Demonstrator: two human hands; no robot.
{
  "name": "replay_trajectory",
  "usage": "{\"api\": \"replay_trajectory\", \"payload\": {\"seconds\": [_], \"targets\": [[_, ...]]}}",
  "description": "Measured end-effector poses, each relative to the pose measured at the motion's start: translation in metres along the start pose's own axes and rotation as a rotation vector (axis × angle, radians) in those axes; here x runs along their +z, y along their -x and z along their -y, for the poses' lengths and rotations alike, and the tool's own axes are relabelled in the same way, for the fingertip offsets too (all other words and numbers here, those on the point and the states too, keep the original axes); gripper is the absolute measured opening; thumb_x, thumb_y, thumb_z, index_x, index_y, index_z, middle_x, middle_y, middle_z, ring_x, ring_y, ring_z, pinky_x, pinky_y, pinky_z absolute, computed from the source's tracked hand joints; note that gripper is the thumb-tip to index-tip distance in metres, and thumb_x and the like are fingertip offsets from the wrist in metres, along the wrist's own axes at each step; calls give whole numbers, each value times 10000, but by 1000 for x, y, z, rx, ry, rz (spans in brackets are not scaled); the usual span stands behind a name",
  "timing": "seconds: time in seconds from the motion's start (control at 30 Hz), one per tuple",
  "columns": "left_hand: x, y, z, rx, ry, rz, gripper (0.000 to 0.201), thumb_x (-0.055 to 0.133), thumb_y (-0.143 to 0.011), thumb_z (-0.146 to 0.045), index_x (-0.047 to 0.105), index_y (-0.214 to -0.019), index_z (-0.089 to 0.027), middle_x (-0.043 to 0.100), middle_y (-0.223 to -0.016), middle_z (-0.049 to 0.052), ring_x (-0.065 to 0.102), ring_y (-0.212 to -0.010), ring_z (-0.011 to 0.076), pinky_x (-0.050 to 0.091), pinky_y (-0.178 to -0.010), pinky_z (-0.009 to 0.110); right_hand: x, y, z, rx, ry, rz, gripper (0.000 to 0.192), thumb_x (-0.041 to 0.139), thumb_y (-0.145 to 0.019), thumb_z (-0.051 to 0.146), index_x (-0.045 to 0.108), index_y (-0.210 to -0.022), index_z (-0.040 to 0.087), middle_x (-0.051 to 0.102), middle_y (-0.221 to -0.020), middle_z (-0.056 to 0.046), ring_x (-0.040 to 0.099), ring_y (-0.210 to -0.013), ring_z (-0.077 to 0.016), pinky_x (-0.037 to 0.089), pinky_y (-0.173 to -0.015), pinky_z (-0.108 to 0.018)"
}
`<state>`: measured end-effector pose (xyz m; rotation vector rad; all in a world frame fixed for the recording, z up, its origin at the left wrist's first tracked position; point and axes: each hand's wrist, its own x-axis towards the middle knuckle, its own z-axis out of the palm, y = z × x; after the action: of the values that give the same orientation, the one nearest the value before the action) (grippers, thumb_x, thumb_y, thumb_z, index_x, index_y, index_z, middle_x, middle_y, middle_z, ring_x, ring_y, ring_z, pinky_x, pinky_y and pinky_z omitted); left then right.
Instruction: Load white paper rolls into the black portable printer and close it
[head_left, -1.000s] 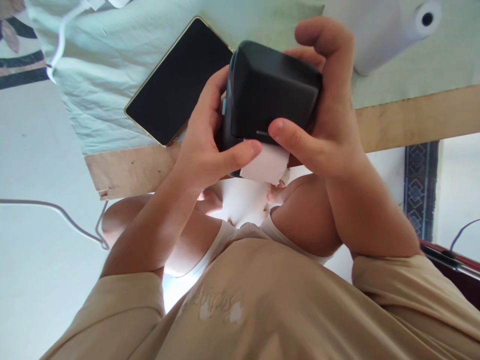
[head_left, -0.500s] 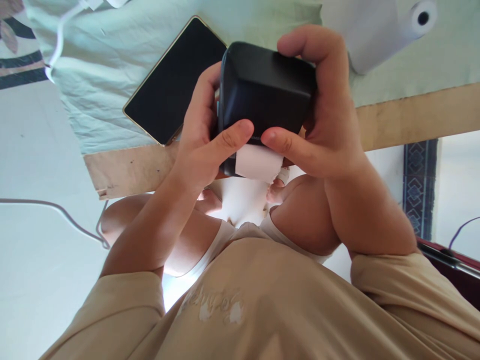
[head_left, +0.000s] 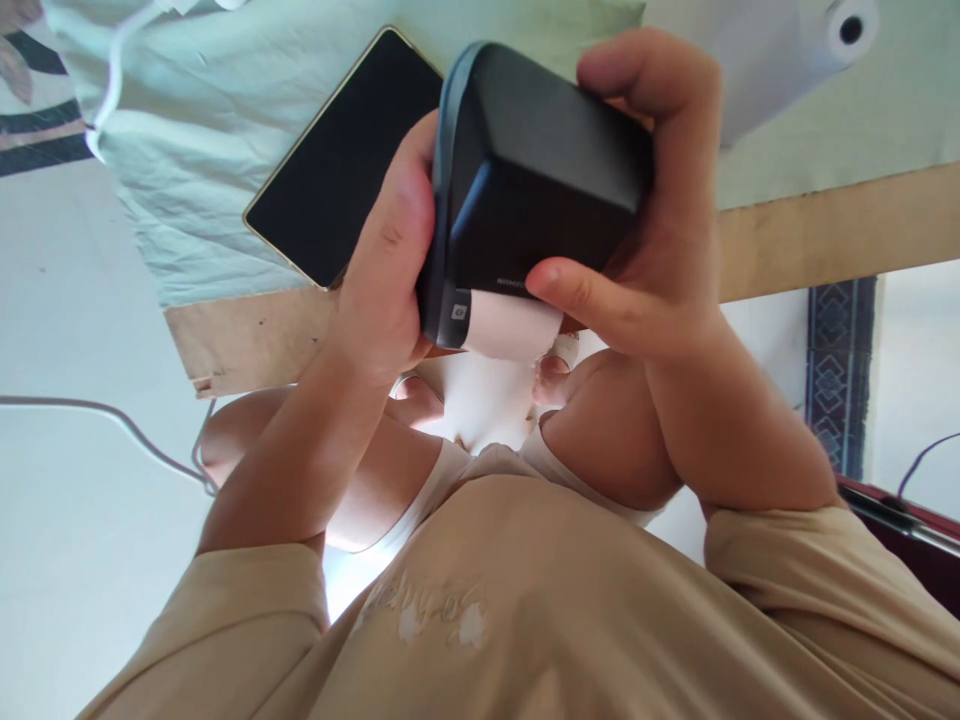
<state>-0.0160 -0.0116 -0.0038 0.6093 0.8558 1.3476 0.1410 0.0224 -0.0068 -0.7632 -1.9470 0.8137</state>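
Printer [head_left: 540, 180] now tilted up, left hand [head_left: 386, 270] thumb off its paper [head_left: 510, 328]

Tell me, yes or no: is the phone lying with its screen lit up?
No. The phone lies on the pale cloth with its screen dark, beside the black printer held in both hands.

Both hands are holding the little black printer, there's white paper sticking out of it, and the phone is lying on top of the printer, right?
Not quite. In the head view the phone lies on the green cloth beside the printer, not on it. Both hands, left and right, hold it; the paper sticks out.
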Motion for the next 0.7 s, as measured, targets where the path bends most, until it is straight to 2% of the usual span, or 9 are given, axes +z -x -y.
{"api": "replay_trajectory", "payload": {"seconds": [0.1, 0.2, 0.3, 0.47, 0.6, 0.7], "targets": [[1, -4, 1, 27, 16, 63, 401, 260, -944, -336, 587, -1088, -153, 654, -1009, 61, 582, -1155, 173, 503, -970, 294, 0, -1, -2, 4, 38, 30, 611, 566, -771, 499, 370, -1247, 169, 421, -1251, -15, 450, -1200, -60, 413, -1095, -221], [2, -4, -1, -65, 18, 28, 417, 296, -936, -406, 597, -1055, -144, 670, -988, 76, 605, -1117, 179, 523, -932, 291, 0, -2, -1, 53, 89, 21, 597, 561, -777, 487, 392, -1234, 142, 446, -1242, -44, 469, -1184, -92, 412, -1089, -259], [9, -4, -5, -124, 21, -46, 475, 233, -946, -423, 583, -1031, -113, 672, -964, 92, 633, -1062, 182, 546, -895, 318, 0, -2, 0, 48, 120, -21, 554, 556, -778, 466, 426, -1223, 164, 462, -1242, -50, 465, -1195, -120, 409, -1097, -286], [20, -4, -10, -107, 12, -106, 412, 225, -959, -334, 568, -999, -110, 675, -956, 82, 641, -1046, 155, 558, -862, 277, -1, -2, -1, -4, 110, 22, 583, 527, -789, 429, 397, -1271, 127, 438, -1269, -63, 460, -1223, -100, 406, -1106, -257], [18, -3, -12, -52, -28, -106, 404, 224, -969, -298, 575, -931, -101, 659, -906, 39, 645, -1021, 120, 560, -804, 222, -1, -2, 0, 9, 105, 28, 557, 511, -793, 416, 385, -1279, 174, 422, -1288, -43, 444, -1244, -84, 394, -1128, -240], [9, -3, -14, -54, -40, -58, 392, 236, -953, -202, 576, -785, -104, 571, -734, -24, 655, -952, 89, 533, -708, 169, 0, -2, 0, 7, 133, 26, 561, 499, -799, 438, 369, -1291, 202, 411, -1295, -32, 437, -1253, -82, 391, -1134, -243]]}}
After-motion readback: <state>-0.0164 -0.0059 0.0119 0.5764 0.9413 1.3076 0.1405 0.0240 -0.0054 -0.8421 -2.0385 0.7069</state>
